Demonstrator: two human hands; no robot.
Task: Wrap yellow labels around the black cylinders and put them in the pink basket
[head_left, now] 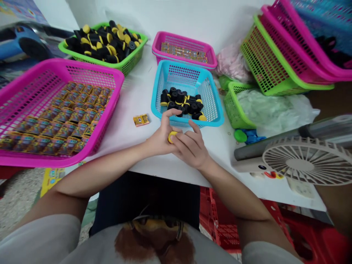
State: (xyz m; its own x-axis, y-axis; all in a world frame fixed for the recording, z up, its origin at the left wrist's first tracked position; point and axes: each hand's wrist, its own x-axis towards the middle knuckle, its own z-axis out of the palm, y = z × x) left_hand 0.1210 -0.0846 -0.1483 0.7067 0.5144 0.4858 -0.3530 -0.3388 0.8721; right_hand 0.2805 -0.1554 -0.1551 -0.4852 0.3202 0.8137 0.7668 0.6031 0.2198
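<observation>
My left hand [161, 136] and my right hand [191, 146] meet at the table's front edge, both closed around a small piece with a yellow cap [172, 136]. Only the yellow end shows between the fingers. Just beyond them stands a blue basket [189, 75] holding several black cylinders with yellow caps [183, 102]. A small orange packet [141, 120] lies on the white table [132, 102] to the left of my hands.
A big pink basket [59, 71] of flat packets sits at left. A green basket [129, 60] of black-and-yellow cylinders and a pink basket [183, 44] are at the back. Stacked baskets [277, 55], plastic bags [272, 110] and a small fan [305, 161] crowd the right.
</observation>
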